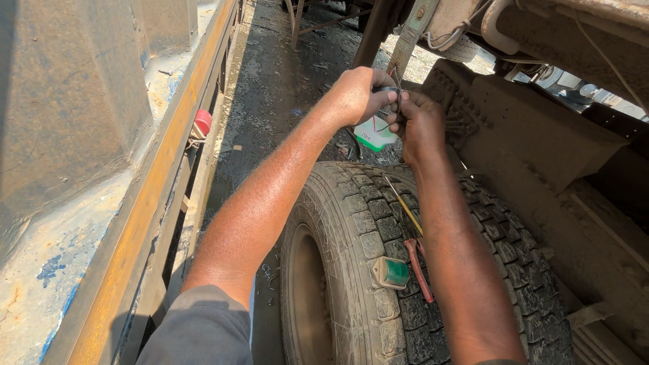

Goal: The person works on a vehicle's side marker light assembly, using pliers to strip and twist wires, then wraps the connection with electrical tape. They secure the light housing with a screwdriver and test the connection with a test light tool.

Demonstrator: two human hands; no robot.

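Note:
Both my arms reach forward over a large truck tyre (378, 270). My left hand (358, 94) pinches a roll of dark tape (387, 90) between thumb and fingers. My right hand (420, 125) is closed around thin wires (392, 115), red and dark, just below the tape. The two hands touch each other beneath a rusty metal bracket (409, 34). On the tyre tread lie a small green lamp lens (392, 272), red-handled pliers (419, 267) and a yellow-handled screwdriver (405, 206).
A yellow-edged truck side rail (135, 223) with a red marker lamp (201, 123) runs along the left. The dusty mudguard and chassis (541, 135) close in on the right. A white and green packet (374, 135) lies on the dark oily ground (284, 81) beyond the tyre.

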